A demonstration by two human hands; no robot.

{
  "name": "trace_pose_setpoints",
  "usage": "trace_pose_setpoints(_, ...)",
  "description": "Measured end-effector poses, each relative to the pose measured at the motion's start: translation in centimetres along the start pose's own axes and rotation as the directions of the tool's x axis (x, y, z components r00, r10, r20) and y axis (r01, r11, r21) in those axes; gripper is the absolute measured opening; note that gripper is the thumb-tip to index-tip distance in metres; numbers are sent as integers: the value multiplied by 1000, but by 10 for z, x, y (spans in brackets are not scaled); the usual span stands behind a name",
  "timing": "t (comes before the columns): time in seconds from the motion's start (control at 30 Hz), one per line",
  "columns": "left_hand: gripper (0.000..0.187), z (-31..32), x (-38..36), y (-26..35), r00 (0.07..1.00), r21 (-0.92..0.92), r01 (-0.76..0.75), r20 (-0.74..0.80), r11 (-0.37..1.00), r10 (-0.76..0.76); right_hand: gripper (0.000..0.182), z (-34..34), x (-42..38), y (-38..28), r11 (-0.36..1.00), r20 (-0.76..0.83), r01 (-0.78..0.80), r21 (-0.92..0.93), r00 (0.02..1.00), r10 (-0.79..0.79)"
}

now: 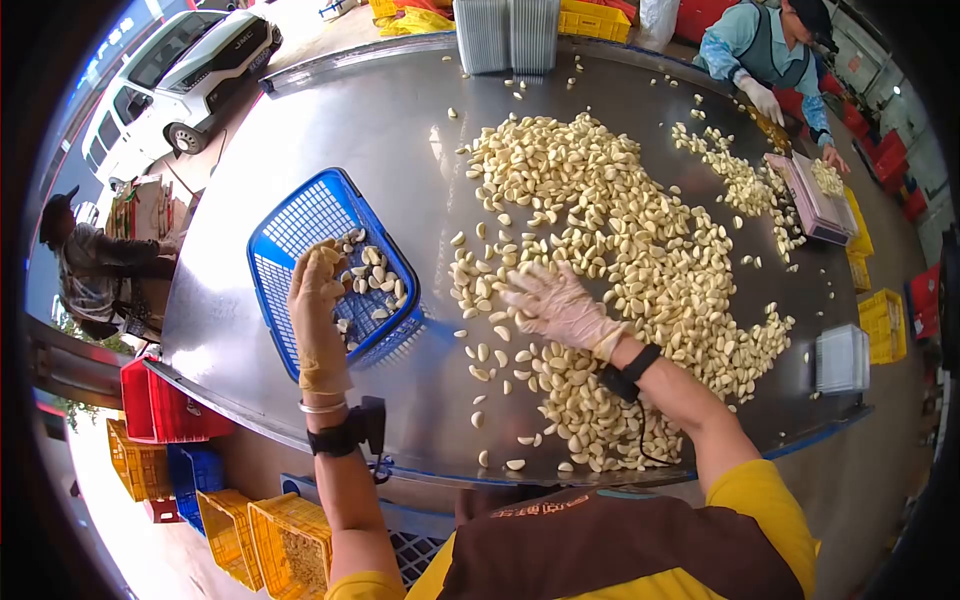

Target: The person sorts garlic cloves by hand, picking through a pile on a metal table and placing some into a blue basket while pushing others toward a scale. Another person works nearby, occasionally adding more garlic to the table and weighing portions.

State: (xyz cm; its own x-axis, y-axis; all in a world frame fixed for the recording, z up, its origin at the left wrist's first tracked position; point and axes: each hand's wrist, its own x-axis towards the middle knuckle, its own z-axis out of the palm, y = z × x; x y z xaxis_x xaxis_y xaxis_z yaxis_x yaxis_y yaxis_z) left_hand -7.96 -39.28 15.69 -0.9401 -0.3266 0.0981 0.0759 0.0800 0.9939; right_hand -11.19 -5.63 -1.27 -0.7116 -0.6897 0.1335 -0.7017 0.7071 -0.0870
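A large heap of peeled garlic cloves (660,250) spreads over the metal table. My right hand (565,312), in a thin glove, lies at the heap's left edge with its fingers spread, touching cloves. To the left stands a blue plastic basket (285,230) with perforated sides, tilted in my view. Some garlic cloves (375,275), several with dark patches, lie inside it. Over the basket's near left part is my gloved left hand (318,300), fingers curled inward beside those cloves. What its fingers hold, if anything, is hidden.
Across the metal table (400,130), a co-worker (765,60) in gloves handles cloves by a pink box (815,200). Stacked clear trays (507,35) stand at the far edge, more trays (842,358) at the right. Crates (290,540) sit on the floor at left.
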Motion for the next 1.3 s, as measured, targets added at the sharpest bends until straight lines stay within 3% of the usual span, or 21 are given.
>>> trace_pose_setpoints(0.03, 49, -10, 0, 1, 998, 136, 53, 8, 989, -54, 58, -7, -12, 17, 991, 39, -129, -20, 991, 130)
trace_pose_setpoints(0.07, 53, -23, 1, -23, 990, 527, -68, -66, 847, 121, 59, -19, -35, 32, 986, 117, -164, -10, 980, 164)
trace_pose_setpoints(0.1, 57, -31, -4, -49, 950, 830, -116, -66, 545, 304, 61, -36, -58, 41, 980, 197, -199, -2, 961, 195)
trace_pose_setpoints(0.17, 66, -9, -44, -36, 878, 899, -204, -7, 387, 479, 65, -70, -82, 43, 977, 504, -188, -101, 837, 213)
trace_pose_setpoints(0.23, 62, 23, -74, -28, 883, 790, -340, 81, 510, 463, 54, -80, -88, 51, 982, 504, -186, -31, 846, 175)
trace_pose_setpoints(0.3, 53, 53, -94, -32, 869, 687, -476, 268, 549, 417, 40, -67, -66, 71, 870, 137, -335, 362, 942, 306)
trace_pose_setpoints(0.33, 50, 65, -97, -40, 846, 600, -533, 366, 596, 388, 24, -63, -42, 73, 920, -145, -223, 322, 949, 281)
trace_pose_setpoints(0.43, 45, 82, -95, -57, 732, 395, -642, 572, 657, 372, 23, -28, 19, 85, 940, -111, -342, 11, 934, 341)
trace_pose_setpoints(0.5, 45, 77, -95, -42, 761, 518, -643, 516, 564, 393, 21, 21, 34, 102, 967, -207, -225, -117, 958, 197)
trace_pose_setpoints(0.63, 56, 28, -78, -53, 876, 860, -399, 256, 318, 408, 18, 24, 30, 93, 890, -233, -305, -340, 944, 234)
trace_pose_setpoints(0.7, 52, 7, -77, -65, 906, 858, -377, 264, 350, 330, 8, -3, 39, 81, 922, -238, -273, -274, 948, 210)
trace_pose_setpoints(0.77, 49, 10, -81, -65, 899, 873, -359, 228, 330, 374, 4, -46, 65, 51, 931, -449, -76, 358, 860, 243)
trace_pose_setpoints(0.9, 50, 34, -79, -67, 877, 864, -387, 236, 323, 419, 11, -145, 157, -32, 913, -579, 309, 266, 809, -105)
trace_pose_setpoints(0.97, 50, 41, -76, -63, 877, 867, -390, 248, 311, 411, 9, -150, 189, -59, 849, -768, 518, 108, 585, -259)
trace_pose_setpoints(1.0, 50, 40, -75, -61, 874, 848, -411, 262, 335, 410, 9, -148, 188, -54, 851, -767, 514, 105, 587, -260)
trace_pose_setpoints(1.07, 50, 31, -76, -57, 858, 801, -459, 286, 386, 427, 8, -136, 182, -39, 859, -606, 359, 366, 792, -74)
trace_pose_setpoints(1.13, 53, 17, -79, -58, 833, 753, -503, 292, 423, 470, 12, -109, 141, -21, 838, -381, 11, 546, 894, 237)
trace_pose_setpoints(1.17, 57, 13, -81, -59, 800, 696, -561, 316, 449, 509, 9, -73, 119, -10, 893, -395, -5, 449, 895, 204)
trace_pose_setpoints(1.23, 62, 18, -86, -61, 803, 694, -559, 316, 455, 505, 16, -36, 74, -27, 953, -100, -127, 276, 982, 159)
trace_pose_setpoints(1.27, 59, 24, -85, -57, 824, 732, -526, 310, 433, 475, 12, -12, 65, -33, 998, -16, -42, 44, 999, 42)
trace_pose_setpoints(1.3, 55, 30, -83, -54, 838, 765, -500, 308, 405, 451, 13, 19, 56, -35, 992, -80, -65, -104, 995, 57)
